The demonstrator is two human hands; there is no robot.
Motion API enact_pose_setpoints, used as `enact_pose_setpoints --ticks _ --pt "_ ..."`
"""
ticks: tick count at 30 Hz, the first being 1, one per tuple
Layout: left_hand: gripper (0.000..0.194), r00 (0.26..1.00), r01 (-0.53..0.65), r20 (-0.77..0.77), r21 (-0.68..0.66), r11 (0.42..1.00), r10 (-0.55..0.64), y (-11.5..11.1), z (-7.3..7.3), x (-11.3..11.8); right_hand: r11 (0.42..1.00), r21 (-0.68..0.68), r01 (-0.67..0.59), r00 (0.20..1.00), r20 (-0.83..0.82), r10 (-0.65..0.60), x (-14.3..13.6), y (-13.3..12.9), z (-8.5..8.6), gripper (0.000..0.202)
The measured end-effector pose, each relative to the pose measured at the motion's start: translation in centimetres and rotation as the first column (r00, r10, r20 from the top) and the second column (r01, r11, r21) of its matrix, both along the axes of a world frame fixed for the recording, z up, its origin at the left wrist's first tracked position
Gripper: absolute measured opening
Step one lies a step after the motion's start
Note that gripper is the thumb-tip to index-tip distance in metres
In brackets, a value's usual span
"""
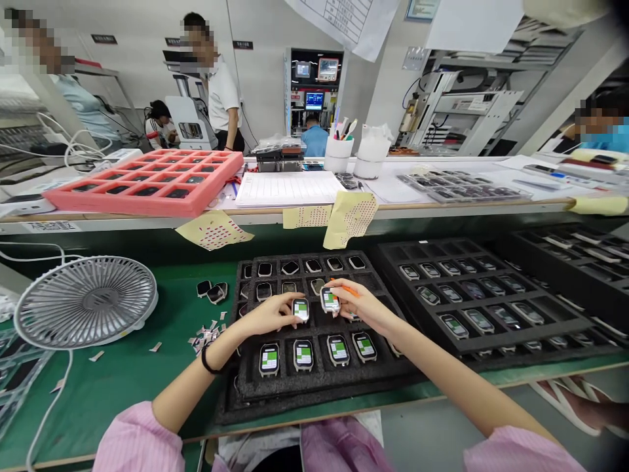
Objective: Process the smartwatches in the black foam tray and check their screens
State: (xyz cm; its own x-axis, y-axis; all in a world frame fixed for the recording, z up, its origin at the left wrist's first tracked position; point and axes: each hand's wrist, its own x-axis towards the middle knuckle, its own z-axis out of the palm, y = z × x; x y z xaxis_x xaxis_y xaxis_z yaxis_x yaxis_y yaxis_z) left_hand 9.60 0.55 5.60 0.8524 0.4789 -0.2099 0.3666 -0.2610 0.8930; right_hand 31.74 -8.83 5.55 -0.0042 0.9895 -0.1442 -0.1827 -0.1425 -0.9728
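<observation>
My left hand (pixel 269 314) is closed, its fingertips gripping the edge of a smartwatch body (pixel 301 311) with a lit green and white screen. Just to the right, my right hand (pixel 361 307) pinches a second lit smartwatch (pixel 330 299), tilted up from the tray. A thin orange tool (pixel 345 287), perhaps a pen, also lies in the right hand. Below both hands is a black foam tray (pixel 314 388) with watch bodies in its pockets. Its front row holds several lit watches (pixel 303 354); those in the back rows (pixel 313 265) have dark screens.
A second black foam tray (pixel 407 319) of watches stands to the right. Left are a grey fan (pixel 88 301), loose watches (pixel 216 292) and small paper scraps (pixel 209 334) on the green mat (pixel 171 380). The shelf above bears a red foam tray (pixel 147 204); people are behind.
</observation>
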Motion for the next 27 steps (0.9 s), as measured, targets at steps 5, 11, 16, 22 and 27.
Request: enact_pose_setpoints --ticks 5,11,16,22,27 --pt "0.070 0.963 -0.127 0.207 -0.223 0.966 0.174 -1.5 0.1 0.0 0.999 -0.003 -0.043 0.996 -0.076 0.043 0.2 -0.7 0.6 0.040" --pt "0.057 0.911 -0.209 0.301 -0.248 0.946 0.280 -2.2 -0.2 0.9 0.998 0.048 -0.050 0.999 -0.004 0.050 -0.2 -0.6 0.2 0.036" --pt "0.047 0.880 -0.317 0.292 -0.227 0.921 0.375 -1.9 -0.4 1.4 0.997 0.072 0.000 0.992 0.127 -0.009 -0.5 -0.4 0.3 0.028" --pt "0.047 0.886 -0.276 0.336 -0.167 0.947 0.318 -1.9 0.9 1.5 0.990 0.117 -0.079 0.992 0.104 0.067 -0.7 -0.8 1.0 0.034" --pt "0.046 0.888 -0.218 0.383 -0.133 0.967 0.253 -1.9 1.4 1.7 0.987 0.140 -0.080 0.989 0.138 0.061 -0.8 -1.0 1.5 0.034"
